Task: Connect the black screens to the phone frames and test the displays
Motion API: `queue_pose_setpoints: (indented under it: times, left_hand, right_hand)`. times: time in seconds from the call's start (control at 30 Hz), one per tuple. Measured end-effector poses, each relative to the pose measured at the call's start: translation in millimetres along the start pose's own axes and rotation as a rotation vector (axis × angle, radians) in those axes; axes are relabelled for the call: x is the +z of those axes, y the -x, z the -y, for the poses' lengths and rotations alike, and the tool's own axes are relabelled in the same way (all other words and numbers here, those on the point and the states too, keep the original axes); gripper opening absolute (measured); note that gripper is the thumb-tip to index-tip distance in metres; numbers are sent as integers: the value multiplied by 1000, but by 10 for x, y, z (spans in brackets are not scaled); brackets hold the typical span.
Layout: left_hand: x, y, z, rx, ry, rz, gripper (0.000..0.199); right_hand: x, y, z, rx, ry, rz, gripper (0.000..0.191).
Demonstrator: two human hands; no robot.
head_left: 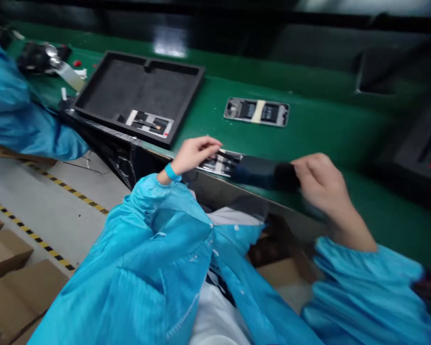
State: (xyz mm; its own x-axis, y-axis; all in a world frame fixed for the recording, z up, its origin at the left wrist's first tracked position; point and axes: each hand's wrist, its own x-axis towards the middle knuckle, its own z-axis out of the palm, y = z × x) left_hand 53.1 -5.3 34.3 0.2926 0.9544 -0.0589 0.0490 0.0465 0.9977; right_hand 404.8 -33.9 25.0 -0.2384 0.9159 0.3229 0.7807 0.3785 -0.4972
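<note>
The left hand (202,152) pinches a thin dark strip (229,156) by a silver part (220,166); the right hand (319,182) pinches a dark panel (260,171) over the surface (211,110).

Left hand (197,154), fingers (211,142) pinched; right hand (318,182) well apart, fingers curled; both reaching forward.

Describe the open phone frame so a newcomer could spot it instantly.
Find the black tray on the green bench. Right of it lies the phone frame, corners rounded. Unlike the part by the left hand, nobody touches it, and one cream strip crosses its middle.
</note>
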Motion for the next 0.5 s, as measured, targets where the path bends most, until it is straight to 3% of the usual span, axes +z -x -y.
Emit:
queue_pose_setpoints:
  times: [0.1,0.17,0.3,0.4,0.5]
  left_hand:
    - [-140,-76,11,120,-245,10,24]
    - [-164,-90,-7,152,-331,43,23]
    - [-156,-89,-42,138,-349,78,24]
    - [-163,-91,-34,115,-269,107,30]
    - [-196,-66,-3,108,-215,113,36]
  right_hand:
    - [146,-17,-226,21,98,56,67]
    - [214,-27,-196,27,153,34,57]
    - [298,-117,279,-88,173,-90,45]
    - [437,-260,710,-270,19,-2,44]
    - [660,-400,960,-358,-89,78,31]
